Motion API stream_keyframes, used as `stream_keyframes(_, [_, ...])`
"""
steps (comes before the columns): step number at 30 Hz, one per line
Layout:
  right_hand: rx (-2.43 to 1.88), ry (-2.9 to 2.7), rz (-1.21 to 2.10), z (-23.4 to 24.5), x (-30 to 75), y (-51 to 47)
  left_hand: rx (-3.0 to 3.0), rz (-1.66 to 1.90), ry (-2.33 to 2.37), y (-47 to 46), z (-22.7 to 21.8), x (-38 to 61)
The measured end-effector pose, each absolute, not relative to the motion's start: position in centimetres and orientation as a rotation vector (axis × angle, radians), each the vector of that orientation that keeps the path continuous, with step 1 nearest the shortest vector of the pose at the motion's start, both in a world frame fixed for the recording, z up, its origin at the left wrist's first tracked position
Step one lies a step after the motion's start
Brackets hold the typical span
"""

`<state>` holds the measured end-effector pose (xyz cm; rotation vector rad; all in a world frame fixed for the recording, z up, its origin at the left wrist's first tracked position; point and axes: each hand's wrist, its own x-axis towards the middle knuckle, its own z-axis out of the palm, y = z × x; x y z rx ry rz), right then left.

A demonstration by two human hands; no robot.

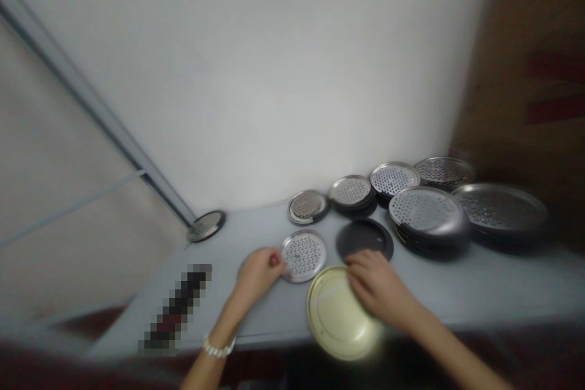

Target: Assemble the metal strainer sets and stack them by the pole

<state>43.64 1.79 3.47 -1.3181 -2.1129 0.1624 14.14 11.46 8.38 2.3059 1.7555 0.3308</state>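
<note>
My left hand (259, 272) is closed in a pinch on the left rim of a small perforated metal disc (303, 255) that lies on the grey table (256, 311). My right hand (375, 285) has its fingers curled over the far right edge of a pale gold round lid (337, 319), which overhangs the table's front edge. A flat dark round disc (364, 239) lies just beyond my right hand. The picture is blurred, so fine details of the fingers are soft.
Several perforated metal discs and stacks of them stand along the back: small ones (308, 205) (351, 191) (393, 178), larger ones (426, 210) (500, 208) at right. One more disc (206, 225) leans at the left corner. A white wall rises behind.
</note>
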Motion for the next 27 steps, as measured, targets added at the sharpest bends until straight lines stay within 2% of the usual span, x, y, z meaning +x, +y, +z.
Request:
stream_keyframes(6, [-1.321, -2.113, 0.166, 3.3, 43.6, 1.8, 2.252, 0.864, 1.573, 9.7, 7.0, 12.7])
stream_keyframes(12, [-1.315, -2.109, 0.133, 3.1, 43.6, 1.8, 1.902, 1.192, 1.534, 8.9, 4.4, 12.2])
stream_keyframes(20, [-1.312, -2.114, 0.104, 3.0, 43.6, 1.6, 1.689, 1.383, 1.446, 8.2, 3.3, 11.9])
stream_keyframes(27, [-1.316, -2.128, 0.113, 3.2, 43.6, 1.6, 1.963, 1.236, 1.567, 6.8, 3.2, 11.2])
